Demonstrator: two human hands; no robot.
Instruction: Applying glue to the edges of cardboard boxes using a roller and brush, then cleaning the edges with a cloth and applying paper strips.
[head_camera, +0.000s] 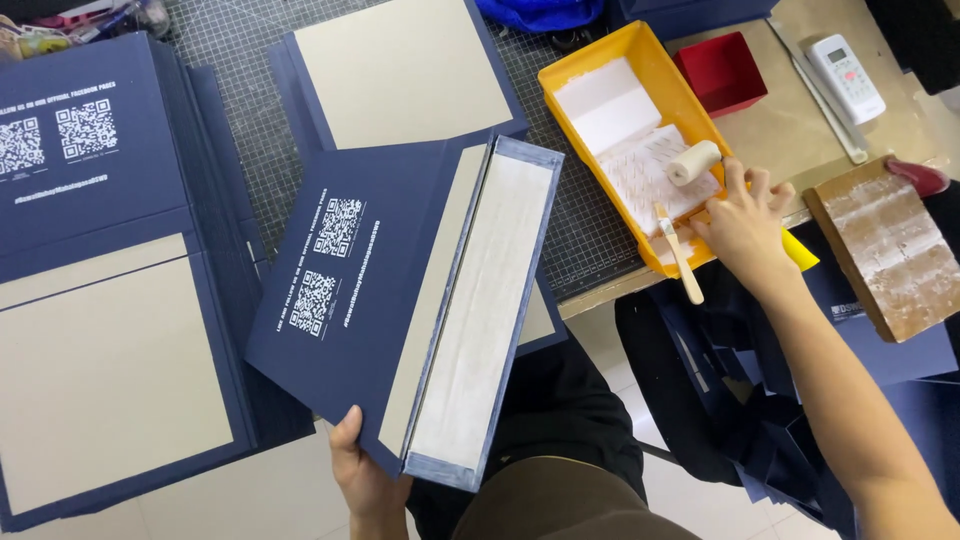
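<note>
A: Head view, what've you got?

B: I see L hand (362, 472) at bottom edge, fingers curled shut under the near corner of a navy box cover (400, 300), thumb on top. Cover's tilted, pale inner strip facing up, far end resting over the cutting mat (250, 120).

A: R hand?

B: R hand (745, 228) at the yellow tray (600, 175), closed round the handle of a small paint roller (693, 162); roller head sits on the white ridged part inside the tray. A wooden-handled brush (680, 255) leans over the tray's near rim, just beside that hand.

A: Room to move?

B: Tight on L: stack of navy covers (110, 280) fills that side, almost touching the held cover. Another cover (400, 75) lies behind it. On R, a wood block (885, 250) near the wrist, red box (722, 72) and white remote (847, 75) past the tray. Table edge runs under the tray; open gap betw tray and held cover over the mat.
</note>
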